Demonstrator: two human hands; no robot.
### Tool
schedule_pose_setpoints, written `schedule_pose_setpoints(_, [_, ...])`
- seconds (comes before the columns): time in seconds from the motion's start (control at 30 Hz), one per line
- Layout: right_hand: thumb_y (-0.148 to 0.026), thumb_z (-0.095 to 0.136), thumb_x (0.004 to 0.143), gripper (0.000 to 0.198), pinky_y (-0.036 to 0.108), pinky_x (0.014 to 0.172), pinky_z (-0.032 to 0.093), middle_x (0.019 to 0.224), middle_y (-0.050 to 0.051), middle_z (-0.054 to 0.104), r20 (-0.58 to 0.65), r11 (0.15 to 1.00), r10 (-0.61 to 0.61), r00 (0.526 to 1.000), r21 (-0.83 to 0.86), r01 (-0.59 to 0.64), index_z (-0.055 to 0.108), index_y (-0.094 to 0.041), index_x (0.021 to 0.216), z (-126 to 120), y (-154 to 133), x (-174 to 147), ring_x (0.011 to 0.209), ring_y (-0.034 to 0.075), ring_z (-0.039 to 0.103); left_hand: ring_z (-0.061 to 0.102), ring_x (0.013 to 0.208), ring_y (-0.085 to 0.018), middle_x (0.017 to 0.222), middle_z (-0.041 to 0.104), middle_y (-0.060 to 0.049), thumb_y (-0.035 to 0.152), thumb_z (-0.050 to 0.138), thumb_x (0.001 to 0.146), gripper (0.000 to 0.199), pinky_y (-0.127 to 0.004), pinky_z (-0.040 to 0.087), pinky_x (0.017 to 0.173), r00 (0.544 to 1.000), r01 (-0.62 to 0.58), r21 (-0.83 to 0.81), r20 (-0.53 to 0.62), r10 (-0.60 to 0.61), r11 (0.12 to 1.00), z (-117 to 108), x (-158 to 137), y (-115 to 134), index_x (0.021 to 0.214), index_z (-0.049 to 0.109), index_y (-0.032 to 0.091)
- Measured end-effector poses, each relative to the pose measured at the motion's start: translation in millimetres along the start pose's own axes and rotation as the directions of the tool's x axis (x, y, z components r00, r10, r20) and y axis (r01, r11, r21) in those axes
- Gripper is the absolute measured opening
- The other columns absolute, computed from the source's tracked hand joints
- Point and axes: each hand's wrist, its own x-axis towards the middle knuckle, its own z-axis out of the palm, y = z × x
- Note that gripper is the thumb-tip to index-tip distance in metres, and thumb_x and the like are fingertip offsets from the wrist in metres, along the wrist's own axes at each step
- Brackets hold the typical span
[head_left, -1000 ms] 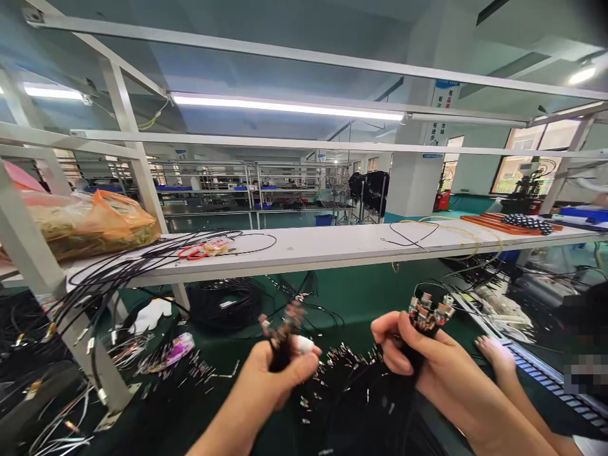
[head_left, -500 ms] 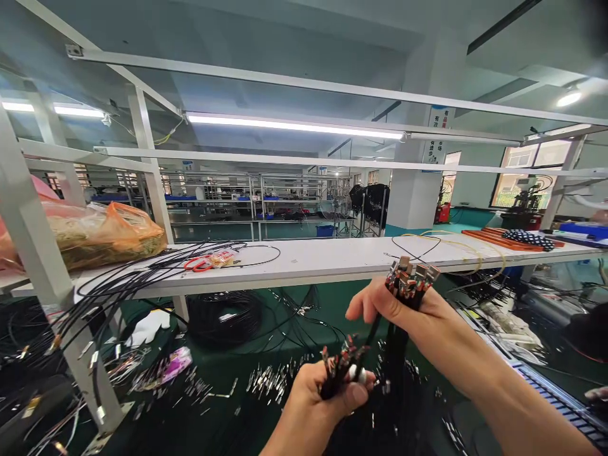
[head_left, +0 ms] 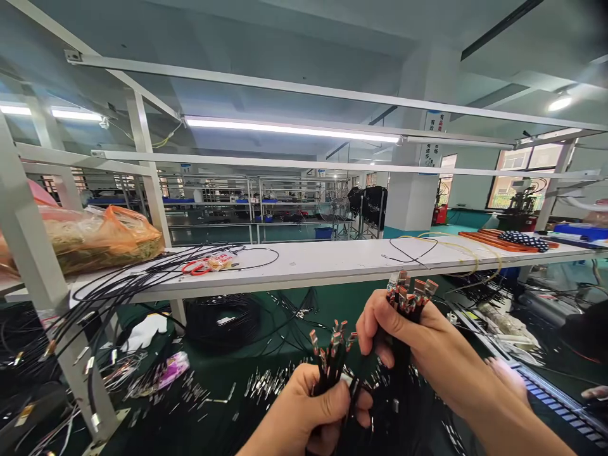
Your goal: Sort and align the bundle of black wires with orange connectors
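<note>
Black wires fill both fists above the green bench top (head_left: 237, 373). The left hand (head_left: 304, 415) is clenched around a small bundle of wires (head_left: 332, 354), its metal ends fanned upward, likely so the tips stay visible and level. The right hand (head_left: 403, 335) grasps a thicker bundle (head_left: 409, 294) just beside and higher, its copper-toned ends packed tight above the knuckles. Loose metal pins (head_left: 266, 380) lie scattered beneath. Red scissors (head_left: 194, 267) rest on the white shelf (head_left: 332, 256) behind.
</note>
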Motion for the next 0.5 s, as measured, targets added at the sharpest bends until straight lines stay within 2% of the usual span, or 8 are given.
schedule_pose_setpoints(0.07, [-0.05,0.05,0.092,0.04,0.017,0.052,0.037,0.072,0.001,0.062,0.031,0.996,0.035,0.999,0.085,-0.038,0.055,-0.014,0.076,2.5,1.3,-0.1,0.053,0.006,0.051,0.027,0.037,0.0,0.058,0.056,-0.001,0.059,0.074,0.068,0.049,-0.02,0.008,0.038,0.998,-0.012,0.026,-0.063,0.014,1.0,-0.7,-1.5,-2.8,0.08,0.073,0.011])
schedule_pose_setpoints(0.17, [-0.051,0.052,0.091,0.041,0.015,0.049,0.034,0.066,0.001,0.061,0.005,0.968,0.131,0.991,0.217,-0.129,0.054,-0.013,0.076,10.6,1.7,-2.5,0.047,0.004,0.046,0.029,0.042,-0.003,0.047,0.038,0.006,0.049,0.08,0.063,0.04,-0.019,0.019,0.042,0.966,-0.153,0.143,-0.189,0.178,0.978,2.0,-2.0,-6.6,0.066,0.067,0.011])
schedule_pose_setpoints(0.23, [-0.052,0.054,0.089,0.041,0.014,0.048,0.031,0.06,-0.001,0.057,-0.059,0.936,0.2,0.978,0.305,-0.173,0.053,-0.013,0.076,16.6,1.0,-4.4,0.045,0.002,0.038,0.037,0.053,-0.006,0.054,0.044,0.004,0.04,0.083,0.062,0.036,-0.018,0.028,0.051,0.934,-0.241,0.198,-0.217,0.283,0.95,5.5,-3.4,-4.3,0.063,0.062,0.011])
schedule_pose_setpoints(0.27, [-0.052,0.056,0.088,0.041,0.014,0.048,0.029,0.057,-0.002,0.055,-0.08,0.92,0.226,0.971,0.344,-0.186,0.053,-0.013,0.076,18.6,0.7,-5.0,0.044,0.001,0.034,0.04,0.058,-0.007,0.06,0.048,0.003,0.036,0.083,0.063,0.033,-0.019,0.031,0.055,0.931,-0.272,0.211,-0.188,0.312,0.939,7.2,-4.6,-1.9,0.065,0.061,0.011])
schedule_pose_setpoints(0.33, [-0.051,0.058,0.087,0.04,0.014,0.045,0.023,0.054,-0.002,0.052,-0.057,0.896,0.226,0.972,0.405,-0.184,0.053,-0.013,0.074,19.1,0.4,-5.1,0.044,0.001,0.029,0.039,0.061,-0.008,0.064,0.049,0.002,0.03,0.081,0.066,0.029,-0.019,0.031,0.057,0.96,-0.255,0.217,-0.057,0.273,0.942,8.4,-6.9,0.9,0.069,0.059,0.012])
schedule_pose_setpoints(0.4, [-0.049,0.059,0.087,0.04,0.015,0.042,0.016,0.051,-0.001,0.05,0.008,0.879,0.167,0.986,0.452,-0.153,0.051,-0.013,0.071,13.9,-0.5,-3.8,0.044,0.002,0.03,0.037,0.058,-0.008,0.063,0.047,0.003,0.029,0.079,0.067,0.026,-0.019,0.03,0.055,0.987,-0.159,0.231,0.021,0.159,0.96,4.4,-5.8,-6.0,0.07,0.058,0.013])
schedule_pose_setpoints(0.5, [-0.05,0.061,0.085,0.041,0.017,0.042,0.013,0.047,-0.002,0.044,0.011,0.844,0.056,0.998,0.534,-0.053,0.05,-0.015,0.067,-1.9,-6.2,0.9,0.042,0.003,0.029,0.043,0.057,-0.01,0.058,0.051,0.003,0.034,0.082,0.057,0.028,-0.022,0.035,0.057,0.997,0.011,0.328,-0.073,0.014,0.945,-12.5,6.6,-41.3,0.062,0.062,0.015])
